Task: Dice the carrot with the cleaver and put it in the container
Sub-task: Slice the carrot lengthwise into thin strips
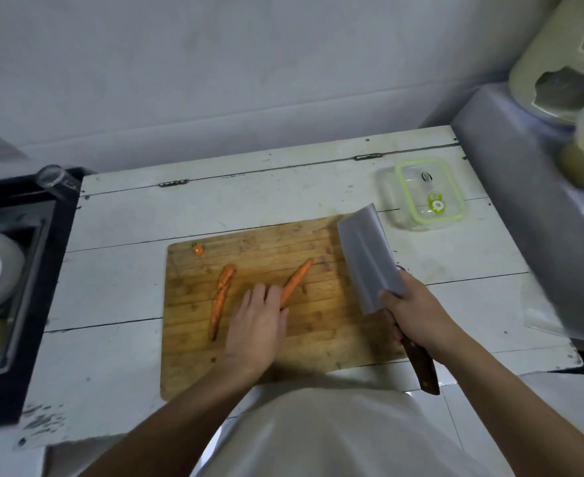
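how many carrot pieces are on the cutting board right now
3. A long strip lies left of the left hand; a tapered piece lies under that hand's fingertips; a small end stub sits near the board's far-left corner. The hand may hide more.

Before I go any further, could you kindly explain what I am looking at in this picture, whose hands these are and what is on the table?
There is no machine here. A person wears a wide-angle camera on the head, so the one picture looks forward and down at their own two bare hands.

On a worn white table lies a wooden cutting board. On it are long carrot pieces: one strip to the left, another under the left hand, whose fingers rest on it. A small carrot end sits near the board's far left corner.

The right hand grips the cleaver by its dark handle, blade raised above the board. Beyond it stands the clear container with a green-rimmed lid, with no carrot in it.
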